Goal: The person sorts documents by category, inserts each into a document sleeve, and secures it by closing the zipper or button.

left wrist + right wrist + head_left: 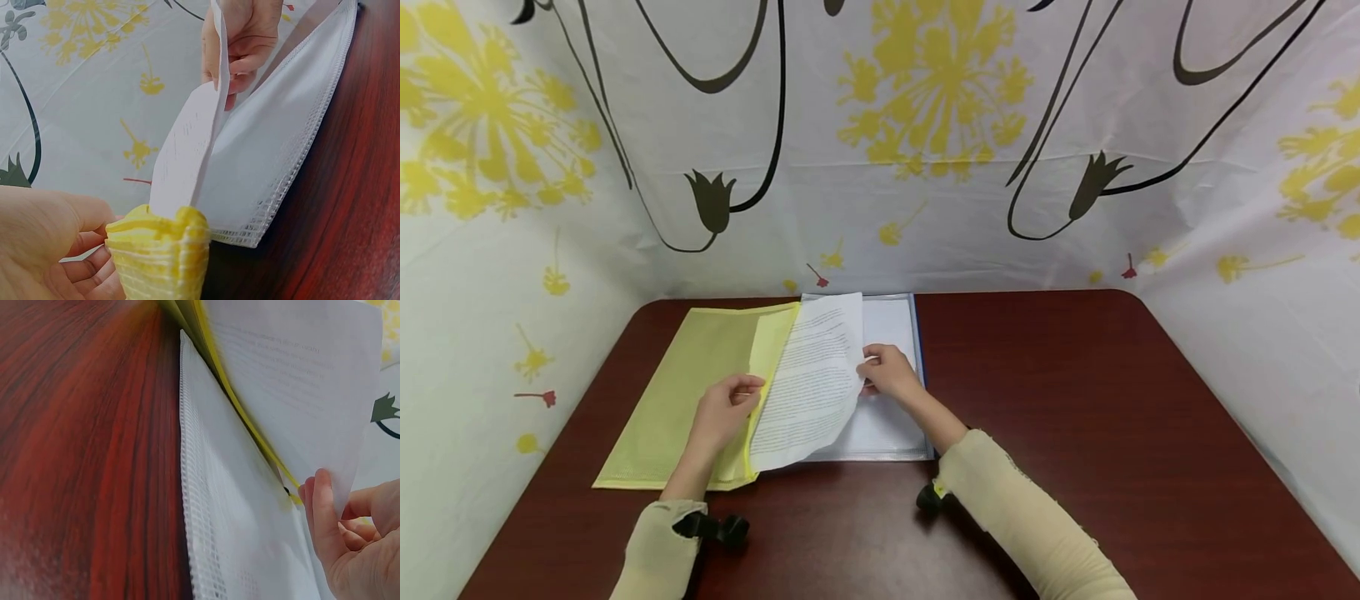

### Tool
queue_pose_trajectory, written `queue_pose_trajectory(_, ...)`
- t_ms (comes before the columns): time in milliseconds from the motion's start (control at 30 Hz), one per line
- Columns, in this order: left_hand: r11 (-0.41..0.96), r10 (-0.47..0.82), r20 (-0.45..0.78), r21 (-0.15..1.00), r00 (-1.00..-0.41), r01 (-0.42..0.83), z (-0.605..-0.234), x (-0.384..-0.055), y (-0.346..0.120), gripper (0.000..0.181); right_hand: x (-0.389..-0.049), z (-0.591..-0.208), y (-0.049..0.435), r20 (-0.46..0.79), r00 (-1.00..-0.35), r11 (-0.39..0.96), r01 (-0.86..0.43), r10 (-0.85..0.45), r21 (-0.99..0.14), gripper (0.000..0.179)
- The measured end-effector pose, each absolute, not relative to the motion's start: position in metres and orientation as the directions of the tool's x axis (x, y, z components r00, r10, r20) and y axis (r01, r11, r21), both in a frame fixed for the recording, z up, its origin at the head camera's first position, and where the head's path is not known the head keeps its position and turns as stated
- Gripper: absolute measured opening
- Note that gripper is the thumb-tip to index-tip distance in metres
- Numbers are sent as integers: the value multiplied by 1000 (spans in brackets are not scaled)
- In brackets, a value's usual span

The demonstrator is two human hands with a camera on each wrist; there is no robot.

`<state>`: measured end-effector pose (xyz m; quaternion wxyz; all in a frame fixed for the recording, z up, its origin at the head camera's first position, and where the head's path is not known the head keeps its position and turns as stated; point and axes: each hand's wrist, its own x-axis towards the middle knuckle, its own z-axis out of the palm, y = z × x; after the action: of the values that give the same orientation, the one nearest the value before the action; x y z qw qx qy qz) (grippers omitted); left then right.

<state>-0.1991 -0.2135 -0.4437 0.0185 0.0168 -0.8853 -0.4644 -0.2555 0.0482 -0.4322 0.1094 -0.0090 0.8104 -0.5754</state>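
A yellow mesh zipper pouch (673,400) lies on the left of the table, its right edge raised and parted. My left hand (721,414) pinches the pouch's upper layer near that edge. Printed paper sheets (808,379) stand partly out of the opening, their left part hidden inside. At the sheets' right edge, my right hand (891,372) holds them between thumb and fingers; the right wrist view shows the fingers (325,512) against the paper. Under the sheets lies a white mesh pouch (887,437) with a blue right edge, partly covered.
The dark red wood-grain table (1075,433) spreads to the right and in front of the pouches. A white curtain (970,225) with yellow and dark plant prints hangs along the back and both sides. Black wrist straps with cameras (733,531) sit over the light sleeves.
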Motion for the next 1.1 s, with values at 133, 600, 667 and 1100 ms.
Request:
queue_pose_trajectory(133, 571, -42, 17, 821, -999, -10, -442, -199, -212, 26, -255, -432, 46, -161, -976, 324, 106, -147, -940, 34)
queue_pose_trajectory(600, 582, -33, 31, 813, -999, 6, -441, -199, -208, 25, -255, -440, 34, -143, -973, 306, 83, -179, -949, 30)
queue_pose_trajectory(667, 582, -34, 31, 813, -999, 5, -441, -198, -208, 25, -254, -440, 33, -144, -973, 298, 86, -180, -951, 30)
queue_pose_trajectory(1100, 580, -25, 28, 815, -999, 9, -440, -197, -208, 25, -250, -440, 17, -157, -970, 324, 90, -188, -942, 30)
